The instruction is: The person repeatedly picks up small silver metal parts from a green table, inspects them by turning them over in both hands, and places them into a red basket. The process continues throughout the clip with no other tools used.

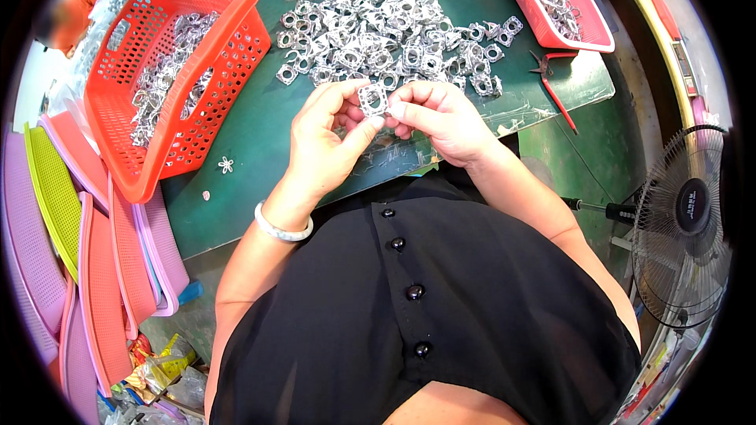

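Between my two hands, just over the near edge of the green table (260,157), is a small silvery metal casting (373,99) with a round hole in its squarish frame. My left hand (327,130) pinches it from the left between thumb and fingers. From the right, my right hand (441,120) closes thumb and forefinger on its lower right corner. Right behind my hands spreads a heap of similar metal castings (378,27). A pair of pliers (556,86) with red handles lies to the right of the heap, jaws toward the far side.
A red perforated basket (224,71) with metal pieces stands at left, a pink tray (587,35) with more at far right. A flower-shaped piece (226,164) lies near the left edge. Stacked plastic baskets (106,283) are at left, a black fan (683,220) at right. Another person (79,12) is at far left.
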A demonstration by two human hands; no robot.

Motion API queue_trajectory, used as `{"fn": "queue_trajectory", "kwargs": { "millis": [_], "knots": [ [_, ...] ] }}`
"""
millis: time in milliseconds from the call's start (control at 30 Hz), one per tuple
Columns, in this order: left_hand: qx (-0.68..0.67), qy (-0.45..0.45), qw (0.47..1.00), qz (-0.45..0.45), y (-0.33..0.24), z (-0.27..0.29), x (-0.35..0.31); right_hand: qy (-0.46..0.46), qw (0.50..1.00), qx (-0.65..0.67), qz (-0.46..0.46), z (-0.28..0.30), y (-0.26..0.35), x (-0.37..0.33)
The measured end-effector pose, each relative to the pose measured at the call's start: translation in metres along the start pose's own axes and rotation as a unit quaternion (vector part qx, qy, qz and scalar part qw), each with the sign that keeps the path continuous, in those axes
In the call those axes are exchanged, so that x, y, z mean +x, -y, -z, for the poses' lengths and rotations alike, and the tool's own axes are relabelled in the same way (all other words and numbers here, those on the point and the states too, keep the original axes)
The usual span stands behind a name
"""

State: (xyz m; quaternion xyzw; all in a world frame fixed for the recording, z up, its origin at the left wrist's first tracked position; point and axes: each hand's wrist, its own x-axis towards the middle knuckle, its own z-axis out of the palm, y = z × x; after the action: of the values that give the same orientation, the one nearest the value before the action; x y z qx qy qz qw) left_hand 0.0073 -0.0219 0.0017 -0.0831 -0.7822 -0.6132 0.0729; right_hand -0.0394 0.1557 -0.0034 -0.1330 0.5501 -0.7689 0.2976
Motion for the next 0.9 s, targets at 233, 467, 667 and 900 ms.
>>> {"fn": "queue_trajectory", "kwargs": {
  "millis": [233, 467, 667, 900],
  "knots": [
    [-0.003, 0.011, 1.0, -0.022, 0.0024, 0.0015, -0.0008, -0.01, 1.0, -0.013, 0.0, -0.0015, -0.0006, -0.0005],
    [-0.182, 0.023, 0.981, 0.061, -0.005, -0.0037, -0.0059, 0.005, 1.0, 0.016, -0.002, -0.0021, -0.0003, -0.001],
    [-0.208, 0.01, 0.977, 0.041, 0.0016, -0.0039, -0.0065, -0.01, 1.0, -0.01, 0.028, -0.0039, -0.0009, -0.0004],
    [-0.23, 0.011, 0.973, 0.012, -0.0002, -0.0072, -0.0095, -0.009, 0.999, -0.01, 0.049, -0.0012, -0.0042, 0.0002]
  ]
}}
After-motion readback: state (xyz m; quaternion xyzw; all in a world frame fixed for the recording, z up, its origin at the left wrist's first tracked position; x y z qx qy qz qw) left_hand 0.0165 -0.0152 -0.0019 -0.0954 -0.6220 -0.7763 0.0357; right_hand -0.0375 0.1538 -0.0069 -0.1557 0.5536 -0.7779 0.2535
